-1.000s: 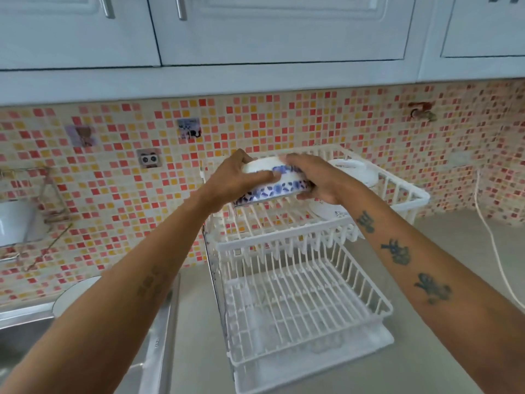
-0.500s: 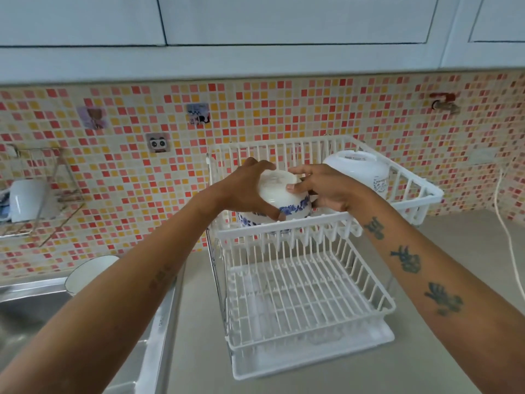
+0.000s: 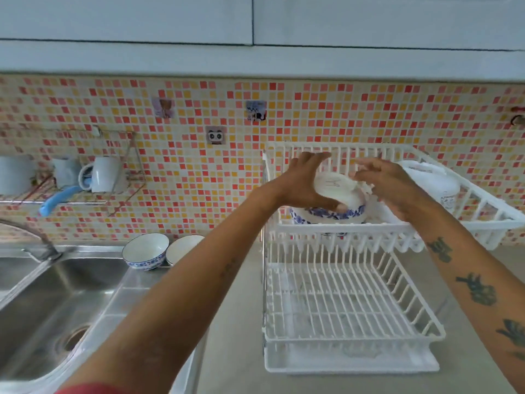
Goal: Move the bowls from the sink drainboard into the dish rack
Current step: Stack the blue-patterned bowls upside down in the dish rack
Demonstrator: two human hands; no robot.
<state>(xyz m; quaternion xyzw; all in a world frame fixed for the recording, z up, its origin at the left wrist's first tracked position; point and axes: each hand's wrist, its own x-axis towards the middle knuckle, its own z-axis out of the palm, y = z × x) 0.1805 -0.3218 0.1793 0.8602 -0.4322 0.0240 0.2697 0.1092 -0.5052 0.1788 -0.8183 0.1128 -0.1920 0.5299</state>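
Observation:
A white bowl with a blue floral band (image 3: 338, 191) lies upside down in the upper tier of the white two-tier dish rack (image 3: 341, 229). My left hand (image 3: 301, 183) is on its left side, thumb pressed along the blue band and fingers reaching over the back. My right hand (image 3: 389, 186) hovers just right of the bowl, fingers spread and blurred, not gripping. Two more bowls of the same pattern, one (image 3: 145, 251) beside the other (image 3: 184, 247), stand upright on the steel drainboard (image 3: 127, 291) to the left.
A white lidded container (image 3: 431, 183) fills the right end of the upper tier. The lower tier (image 3: 341, 305) holds nothing. A steel sink (image 3: 42, 302) and faucet (image 3: 28, 234) lie at left. A wall rack holds a mug (image 3: 105, 174) and a blue-handled brush (image 3: 56, 199).
The bowl has gone down from above the rack into the upper tier, turned upside down. My right hand has come off it and opened. The view has swung left, showing the drainboard bowls.

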